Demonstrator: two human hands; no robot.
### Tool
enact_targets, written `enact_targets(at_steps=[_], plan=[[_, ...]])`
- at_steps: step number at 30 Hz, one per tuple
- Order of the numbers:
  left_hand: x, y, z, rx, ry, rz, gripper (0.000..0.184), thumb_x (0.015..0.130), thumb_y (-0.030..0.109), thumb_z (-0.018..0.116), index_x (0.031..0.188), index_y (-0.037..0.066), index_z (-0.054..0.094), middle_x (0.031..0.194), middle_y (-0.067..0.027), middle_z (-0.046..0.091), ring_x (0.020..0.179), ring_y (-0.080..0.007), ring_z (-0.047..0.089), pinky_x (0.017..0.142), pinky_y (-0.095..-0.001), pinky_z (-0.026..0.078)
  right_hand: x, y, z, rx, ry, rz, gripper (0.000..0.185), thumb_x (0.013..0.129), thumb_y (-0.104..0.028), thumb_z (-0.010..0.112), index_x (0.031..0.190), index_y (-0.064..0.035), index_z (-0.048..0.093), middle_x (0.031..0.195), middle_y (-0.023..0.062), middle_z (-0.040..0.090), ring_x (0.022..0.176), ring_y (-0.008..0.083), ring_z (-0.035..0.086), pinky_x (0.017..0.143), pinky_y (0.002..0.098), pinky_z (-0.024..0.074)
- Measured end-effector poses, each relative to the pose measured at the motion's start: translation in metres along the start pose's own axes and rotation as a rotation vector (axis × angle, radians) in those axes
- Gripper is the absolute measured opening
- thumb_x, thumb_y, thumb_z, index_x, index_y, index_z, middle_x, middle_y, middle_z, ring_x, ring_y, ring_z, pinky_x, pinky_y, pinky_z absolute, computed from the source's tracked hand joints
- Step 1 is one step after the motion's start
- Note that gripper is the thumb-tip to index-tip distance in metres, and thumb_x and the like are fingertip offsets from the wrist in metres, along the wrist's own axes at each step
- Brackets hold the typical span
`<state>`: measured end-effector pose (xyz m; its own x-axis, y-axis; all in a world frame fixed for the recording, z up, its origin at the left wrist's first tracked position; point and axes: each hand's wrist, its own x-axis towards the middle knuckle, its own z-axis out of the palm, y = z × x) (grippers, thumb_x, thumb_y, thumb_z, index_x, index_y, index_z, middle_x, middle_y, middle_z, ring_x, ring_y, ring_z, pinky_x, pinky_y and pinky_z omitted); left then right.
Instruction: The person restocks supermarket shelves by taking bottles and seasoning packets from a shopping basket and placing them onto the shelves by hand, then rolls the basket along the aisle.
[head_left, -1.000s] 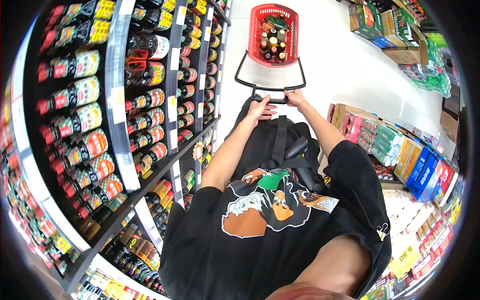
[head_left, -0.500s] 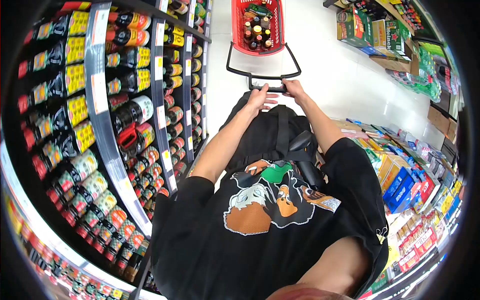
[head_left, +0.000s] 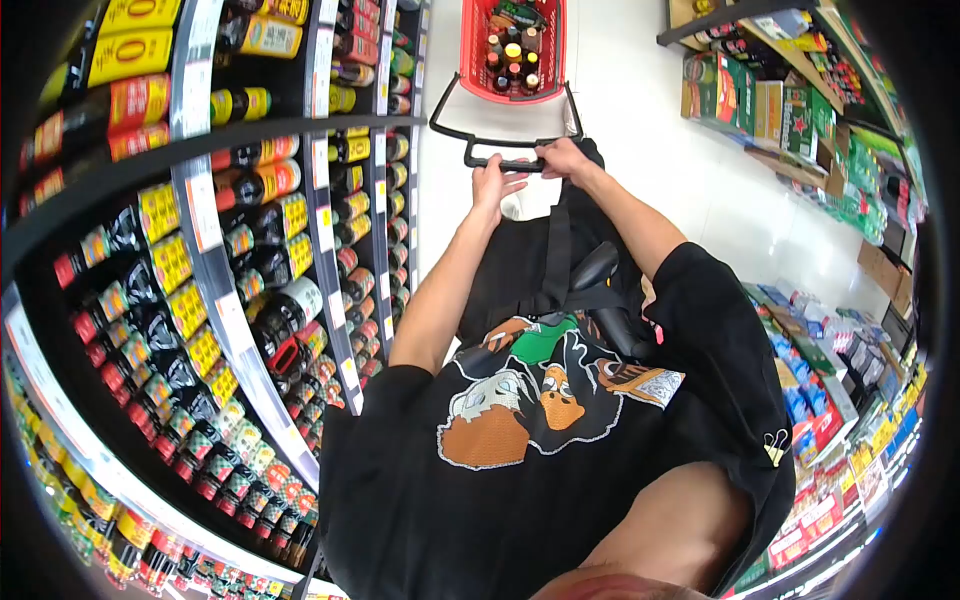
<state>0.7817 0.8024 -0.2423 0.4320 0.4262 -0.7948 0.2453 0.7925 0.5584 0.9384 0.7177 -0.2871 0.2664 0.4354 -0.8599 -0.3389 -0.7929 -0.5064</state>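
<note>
Ahead of me on the floor is a red shopping basket, holding several dark bottles with coloured caps and a green-and-dark packet. Its long black pull handle reaches back towards my body. My right hand is closed around the right end of the handle's grip. At the grip's left end is my left hand, its thumb against the bar and its fingers curled beneath. The undersides of both hands are hidden.
Shelves of sauce bottles with yellow tags run along my left, split by a dark upright bar. To the right stand beer cartons, green bottle packs and stacked boxed goods. Pale floor tiles lie between.
Shelves and stacked goods have slid backwards past me as I move forward along the aisle. Basket, handle and both hands sit slightly higher and further left in view; both hands keep their hold.
</note>
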Motion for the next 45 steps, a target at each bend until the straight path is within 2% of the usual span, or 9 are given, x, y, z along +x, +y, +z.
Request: enact_targets(at_steps=[5,15,16,20,26,30,35,40,45], plan=[[0.038,0.043,0.051,-0.078,0.137,0.129,0.031,0.101,0.022,0.037,0.105,-0.007,0.048,0.107,-0.0257,0.070,0.085,-0.0299,0.071,0.072,-0.0386,0.062,0.029,-0.053,-0.041,0.086,-0.161,0.061,0.036,0.099,-0.030,0.059,0.099,0.0053,0.065,0.083,0.0102,0.065,0.066,0.0162,0.068,0.062,0.0273,0.0609],[0.114,0.129,0.109,-0.023,0.377,0.261,0.022,0.102,0.019,0.039,0.111,-0.001,0.041,0.100,-0.0254,0.070,0.083,-0.0269,0.071,0.063,-0.0371,0.061,0.097,-0.167,-0.089,0.144,-0.285,0.143,0.032,0.096,-0.015,0.061,0.101,0.0160,0.059,0.089,0.0222,0.066,0.072,0.0285,0.070,0.062,0.0392,0.0648],[0.125,0.133,0.112,-0.002,0.379,0.280,0.020,0.103,0.019,0.035,0.115,0.002,0.034,0.098,-0.0224,0.069,0.079,-0.0231,0.070,0.056,-0.0313,0.058,0.101,-0.175,-0.089,0.172,-0.281,0.154,0.032,0.097,-0.014,0.060,0.101,0.0170,0.058,0.091,0.0235,0.065,0.074,0.0295,0.070,0.062,0.0397,0.0652],[0.158,0.151,0.119,0.008,0.471,0.285,0.021,0.105,0.020,0.037,0.114,0.002,0.032,0.096,-0.0235,0.069,0.069,-0.0210,0.066,0.058,-0.0322,0.057,0.120,-0.204,-0.092,0.184,-0.285,0.203,0.034,0.095,-0.011,0.060,0.106,0.0210,0.054,0.089,0.0265,0.063,0.074,0.0345,0.070,0.062,0.0425,0.0655],[0.197,0.196,0.124,-0.048,0.561,0.396,0.023,0.106,0.023,0.036,0.114,0.001,0.033,0.088,-0.0223,0.068,0.062,-0.0232,0.065,0.061,-0.0320,0.051,0.157,-0.262,-0.095,0.051,-0.391,0.205,0.036,0.098,-0.018,0.059,0.100,0.0173,0.057,0.091,0.0228,0.064,0.075,0.0289,0.070,0.068,0.0388,0.0650],[0.226,0.229,0.129,-0.079,0.547,0.450,0.024,0.106,0.023,0.038,0.113,0.000,0.033,0.080,-0.0207,0.066,0.052,-0.0240,0.063,0.050,-0.0319,0.049,0.182,-0.309,-0.133,-0.085,-0.555,0.161,0.042,0.099,-0.024,0.057,0.111,0.0156,0.058,0.098,0.0238,0.070,0.081,0.0279,0.071,0.072,0.0381,0.0636],[0.259,0.242,0.097,-0.093,0.690,0.349,0.029,0.104,0.027,0.044,0.109,-0.001,0.039,0.079,-0.0151,0.061,0.046,-0.0200,0.057,0.042,-0.0295,0.044,0.202,-0.362,-0.197,0.021,-0.556,0.065,0.038,0.101,-0.022,0.051,0.127,0.0049,0.056,0.110,0.0172,0.070,0.091,0.0227,0.070,0.085,0.0334,0.0590],[0.272,0.213,0.045,0.016,0.793,0.139,0.037,0.102,0.031,0.051,0.106,-0.005,0.043,0.078,-0.0128,0.063,0.047,-0.0186,0.060,0.042,-0.0293,0.043,0.210,-0.387,-0.261,0.114,-0.444,0.113,0.036,0.102,-0.023,0.048,0.127,0.0007,0.058,0.113,0.0121,0.068,0.101,0.0208,0.067,0.092,0.0323,0.0544],[0.291,0.163,-0.001,-0.026,0.906,0.041,0.043,0.096,0.023,0.058,0.117,-0.013,0.047,0.093,-0.0177,0.068,0.075,-0.0231,0.071,0.064,-0.0315,0.053,0.231,-0.408,-0.313,0.128,-0.396,0.184,0.035,0.102,-0.024,0.049,0.127,-0.0018,0.060,0.113,0.0102,0.068,0.102,0.0181,0.066,0.093,0.0317,0.0529]])
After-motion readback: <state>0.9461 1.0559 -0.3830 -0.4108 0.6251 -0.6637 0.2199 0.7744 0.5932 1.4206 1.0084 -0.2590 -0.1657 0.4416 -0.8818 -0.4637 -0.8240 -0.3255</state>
